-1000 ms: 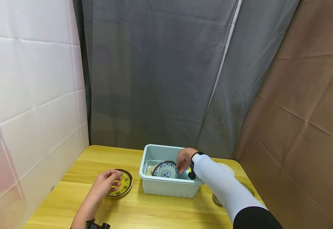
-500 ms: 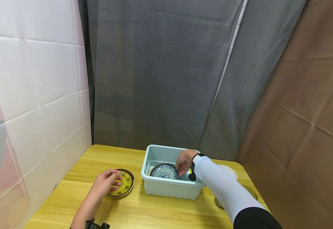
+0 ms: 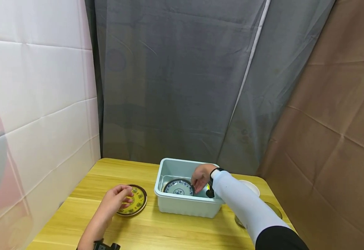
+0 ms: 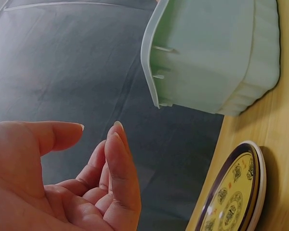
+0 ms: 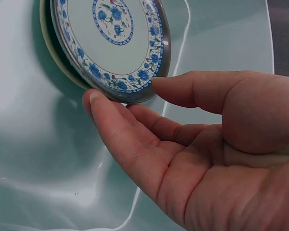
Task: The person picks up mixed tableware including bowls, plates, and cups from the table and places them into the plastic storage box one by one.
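Note:
My right hand (image 3: 201, 176) reaches down into a pale blue-green plastic bin (image 3: 188, 206). Between thumb and fingers it pinches the dark rim of a plate (image 3: 178, 186) with blue flowers. In the right wrist view this flowered plate (image 5: 113, 53) lies over another, cream-edged plate (image 5: 50, 45), which it mostly hides. My left hand (image 3: 116, 198) hovers beside the bin with loosely bent fingers and nothing in them; thumb and forefinger are apart in the left wrist view. Beneath it on the table sits a yellow plate (image 3: 138, 199) with a dark rim, stacked on a pale-edged one.
Right of the bin, partly behind my right sleeve, stand a white dish (image 3: 251, 186) and a brownish glass-like dish (image 3: 274, 209). The wooden table (image 3: 157, 232) ends at a grey curtain (image 3: 175, 86) behind, with white and brown sheets at the sides.
My right hand has lowered the flowered plate from a tilted position to lie flatter in the bin, shifting slightly left. My left hand has kept its place.

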Tool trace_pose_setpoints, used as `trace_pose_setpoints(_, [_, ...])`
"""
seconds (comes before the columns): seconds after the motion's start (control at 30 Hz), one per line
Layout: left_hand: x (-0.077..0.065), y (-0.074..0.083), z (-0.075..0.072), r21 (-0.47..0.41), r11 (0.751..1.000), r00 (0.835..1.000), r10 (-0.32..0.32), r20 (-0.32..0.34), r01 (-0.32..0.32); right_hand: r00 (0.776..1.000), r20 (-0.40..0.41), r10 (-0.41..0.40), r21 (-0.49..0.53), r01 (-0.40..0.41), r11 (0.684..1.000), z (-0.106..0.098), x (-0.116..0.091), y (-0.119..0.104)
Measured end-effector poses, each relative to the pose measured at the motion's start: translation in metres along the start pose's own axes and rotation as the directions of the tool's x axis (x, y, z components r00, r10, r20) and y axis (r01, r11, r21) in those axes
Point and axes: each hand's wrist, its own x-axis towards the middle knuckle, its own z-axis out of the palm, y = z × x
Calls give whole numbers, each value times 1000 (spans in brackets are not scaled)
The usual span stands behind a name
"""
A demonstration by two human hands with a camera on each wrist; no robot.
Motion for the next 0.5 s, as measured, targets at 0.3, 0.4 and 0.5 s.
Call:
trace_pose_setpoints(0.3, [-1,-1,-1,8,1000,1000,7,-11,-7,999,33,-12,25,11,1000,2,5,5])
trace_pose_setpoints(0.4, [-1,-2,-2,8,1000,1000,12,-11,-11,999,39,-18,19,17,1000,2,6,6])
trace_pose_setpoints(0.5, [0,-2,0,8,1000,1000,16,-3,-16,999,41,-22,21,21,1000,0,4,9])
